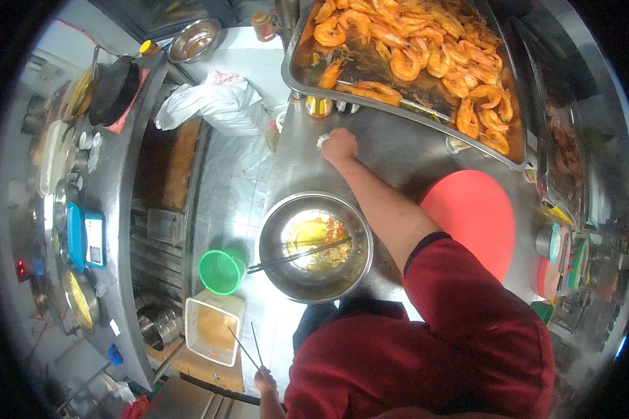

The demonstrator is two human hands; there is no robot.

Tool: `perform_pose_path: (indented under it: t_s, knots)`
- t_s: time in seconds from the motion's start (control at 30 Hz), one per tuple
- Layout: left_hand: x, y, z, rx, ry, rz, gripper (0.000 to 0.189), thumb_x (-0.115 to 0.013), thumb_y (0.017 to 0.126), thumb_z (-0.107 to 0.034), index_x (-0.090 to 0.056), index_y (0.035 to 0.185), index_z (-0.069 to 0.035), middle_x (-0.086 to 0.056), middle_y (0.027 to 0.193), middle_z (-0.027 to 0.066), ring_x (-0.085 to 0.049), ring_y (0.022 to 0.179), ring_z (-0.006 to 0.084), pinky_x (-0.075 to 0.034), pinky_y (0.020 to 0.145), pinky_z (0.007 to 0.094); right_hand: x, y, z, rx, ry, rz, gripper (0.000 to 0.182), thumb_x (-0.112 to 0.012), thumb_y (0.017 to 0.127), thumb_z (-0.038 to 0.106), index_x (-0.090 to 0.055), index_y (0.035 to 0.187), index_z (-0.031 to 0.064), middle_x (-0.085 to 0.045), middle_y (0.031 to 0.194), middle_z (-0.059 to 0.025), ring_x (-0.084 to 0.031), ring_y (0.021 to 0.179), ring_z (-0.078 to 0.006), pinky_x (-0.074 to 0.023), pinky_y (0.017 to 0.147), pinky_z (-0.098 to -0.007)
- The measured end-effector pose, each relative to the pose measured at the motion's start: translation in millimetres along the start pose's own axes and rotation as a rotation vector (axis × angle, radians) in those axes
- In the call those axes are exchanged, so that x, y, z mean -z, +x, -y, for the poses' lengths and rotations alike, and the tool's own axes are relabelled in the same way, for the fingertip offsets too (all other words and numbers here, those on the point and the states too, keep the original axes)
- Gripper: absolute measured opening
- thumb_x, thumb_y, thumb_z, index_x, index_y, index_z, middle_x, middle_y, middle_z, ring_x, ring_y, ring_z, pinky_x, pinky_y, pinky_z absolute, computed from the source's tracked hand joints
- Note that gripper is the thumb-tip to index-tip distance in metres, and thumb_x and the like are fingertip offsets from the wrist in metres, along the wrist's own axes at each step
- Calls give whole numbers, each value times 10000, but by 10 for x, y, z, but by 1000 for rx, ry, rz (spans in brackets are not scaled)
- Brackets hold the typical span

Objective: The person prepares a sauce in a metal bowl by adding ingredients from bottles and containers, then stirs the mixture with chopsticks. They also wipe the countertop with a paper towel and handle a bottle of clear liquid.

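Note:
My right hand [339,145] is closed on a crumpled white cloth or tissue [322,140], low over the steel table. At the lower left, my left hand [266,381] grips a pair of long thin chopsticks [247,350], tips spread towards a white bin. Between my hands, a large stainless steel bowl [314,290] holds yellow oily liquid with chopped pale and red bits. Another pair of dark chopsticks [293,256] lies across this bowl. Cooked shrimp [419,47] fill much of a deep metal tray [398,111] at the top; a metal-looking rod lies inside near its front rim.
A red round board [472,220] lies right of my forearm. Small jars [318,106] stand by the tray. Left of the table are a green bucket [221,272], a white bin [188,319] and a white plastic bag [215,105]. A side counter [118,209] carries a blue scale [86,238] and bowls.

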State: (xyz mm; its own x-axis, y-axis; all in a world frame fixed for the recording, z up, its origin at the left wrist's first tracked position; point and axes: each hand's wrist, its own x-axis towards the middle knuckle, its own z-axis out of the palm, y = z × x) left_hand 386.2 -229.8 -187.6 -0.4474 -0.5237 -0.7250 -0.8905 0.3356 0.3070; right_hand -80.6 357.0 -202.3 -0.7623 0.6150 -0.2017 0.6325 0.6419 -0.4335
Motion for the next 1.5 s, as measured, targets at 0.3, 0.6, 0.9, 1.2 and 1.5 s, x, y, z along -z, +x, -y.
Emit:
perform_pose_path:
  t_s: [0.3,0.6,0.9,1.2,1.5]
  knots:
    - [371,461,-321,-64,-141,9,385,-474,962,-391,-556,830,-39,-415,548,-14,-373,405,86,-294,358,255,-194,-426,875,-244,1017,859,132,-657,802,64,-628,909,-7,-624,808,-97,-604,672,-171,-516,597,-310]
    - [596,1624,-1435,-190,-469,230,83,-488,898,-173,-492,928,-96,-428,583,9,-401,414,120,-329,365,274,771,-1238,1953,-196,1645,1175,201,-554,805,-31,-540,998,24,-606,967,-92,-591,799,-192,-499,647,-303]
    - [1252,2531,-2947,-601,-352,306,301,-469,974,-307,-507,1149,-64,-571,795,84,-542,624,159,-456,534,320,200,-2224,2905,-261,1738,1036,375,-564,795,-5,-526,1163,56,-613,1047,-82,-593,875,-200,-488,704,-308]
    - [2492,3512,-3697,-664,-344,-639,369,-444,967,-302,-509,1023,56,-572,984,311,-537,933,491,-417,808,513,-209,-2500,3201,-434,1670,1008,339,-558,809,-8,-530,1142,52,-616,1033,-90,-599,820,-203,-513,696,-301]
    - [3167,4520,-3873,-351,-288,-698,390,-471,919,-242,-526,1054,120,-608,979,326,-588,937,470,-453,841,484,-346,-2602,3113,-486,1630,977,283,-558,835,4,-543,1114,49,-627,1015,-77,-615,801,-191,-525,700,-294]
